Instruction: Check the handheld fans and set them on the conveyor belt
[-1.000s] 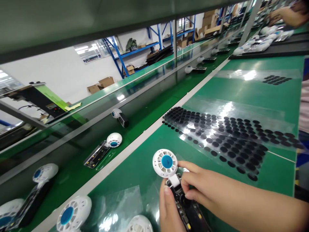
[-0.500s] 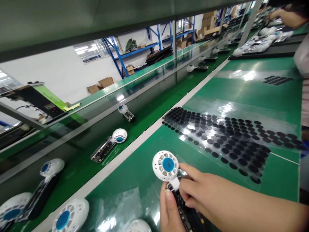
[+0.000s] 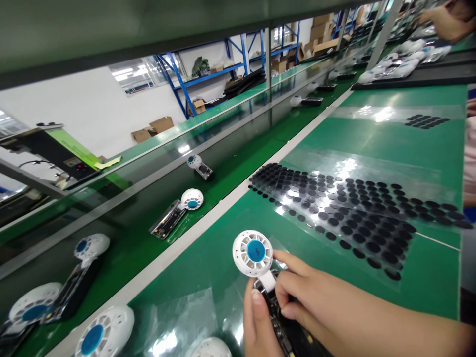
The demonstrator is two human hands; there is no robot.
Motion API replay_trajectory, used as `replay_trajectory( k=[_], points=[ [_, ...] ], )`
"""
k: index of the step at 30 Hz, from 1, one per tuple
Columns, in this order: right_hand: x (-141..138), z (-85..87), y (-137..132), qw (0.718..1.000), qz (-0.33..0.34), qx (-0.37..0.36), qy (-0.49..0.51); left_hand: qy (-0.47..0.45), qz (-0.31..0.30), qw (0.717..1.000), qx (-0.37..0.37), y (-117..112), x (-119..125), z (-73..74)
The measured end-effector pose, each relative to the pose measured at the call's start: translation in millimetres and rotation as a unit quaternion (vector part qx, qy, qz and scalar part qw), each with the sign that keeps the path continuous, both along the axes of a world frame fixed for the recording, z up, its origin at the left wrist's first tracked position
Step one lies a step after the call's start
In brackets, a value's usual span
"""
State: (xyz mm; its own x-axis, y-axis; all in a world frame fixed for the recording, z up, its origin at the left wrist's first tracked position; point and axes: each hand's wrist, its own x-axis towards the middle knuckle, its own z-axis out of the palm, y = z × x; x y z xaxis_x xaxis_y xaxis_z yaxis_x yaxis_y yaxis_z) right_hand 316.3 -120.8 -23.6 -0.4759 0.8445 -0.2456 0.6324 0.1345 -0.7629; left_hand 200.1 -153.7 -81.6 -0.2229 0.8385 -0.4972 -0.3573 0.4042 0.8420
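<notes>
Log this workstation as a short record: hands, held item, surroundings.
Held item: white device with blue hub and dark body
Hands: left hand and right hand both grip the dark body
Nearby: black pads on clear film, on a green mat
Belt: conveyor carrying more devices
Co-worker: hand at the far end of the mat
Background: blue racks, cardboard boxes
</notes>
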Motion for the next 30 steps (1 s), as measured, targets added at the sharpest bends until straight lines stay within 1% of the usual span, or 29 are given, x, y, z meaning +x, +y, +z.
replay_trajectory(
  k=[4, 7, 9, 13, 16, 18, 21, 24, 26, 28, 30],
  points=[
    [0, -1.9, -2, 1.000, 0.001, 0.029, 0.003, -0.028, 0.029, 0.999, -0.008, 2, 4, -12.1],
    [1, -1.7, -1, 1.000, -0.002, 0.020, 0.001, -0.048, 0.044, 0.998, -0.016, 3, 4, -15.8],
    [0, -1.0, 0, 1.000, -0.002, 0.012, 0.000, -0.048, 0.050, 0.997, -0.019, 3, 4, -14.2],
    [-2, -0.5, 0, 1.000, -0.019, 0.008, -0.016, -0.036, 0.052, 0.998, -0.028, 5, 5, -5.3],
    [-3, -4.4, -4, 0.999, -0.024, 0.016, -0.023, -0.033, 0.057, 0.998, -0.023, 5, 6, -0.3],
    [-3, -9.2, -8, 0.999, -0.031, 0.025, -0.019, -0.033, 0.059, 0.998, -0.021, 5, 6, -0.5],
    [-3, -17.1, -13, 0.998, -0.053, 0.040, -0.015, -0.030, 0.055, 0.998, -0.022, 3, 5, -6.1],
    [-3, -24.2, -18, 0.995, -0.072, 0.072, -0.006, -0.036, 0.036, 0.999, -0.019, 2, 3, -12.9],
    [-3, -29.0, -20, 0.991, -0.097, 0.088, 0.002, -0.053, 0.018, 0.998, -0.015, 0, 2, -15.3],
    [-4, -34.3, -22, 0.987, -0.141, 0.077, 0.021, -0.071, -0.003, 0.997, -0.009, 0, 0, -16.4],
    [-4, -40.0, -23, 0.978, -0.193, 0.044, 0.060, -0.066, -0.014, 0.998, 0.011, 0, -1, -17.9]
  ],
)
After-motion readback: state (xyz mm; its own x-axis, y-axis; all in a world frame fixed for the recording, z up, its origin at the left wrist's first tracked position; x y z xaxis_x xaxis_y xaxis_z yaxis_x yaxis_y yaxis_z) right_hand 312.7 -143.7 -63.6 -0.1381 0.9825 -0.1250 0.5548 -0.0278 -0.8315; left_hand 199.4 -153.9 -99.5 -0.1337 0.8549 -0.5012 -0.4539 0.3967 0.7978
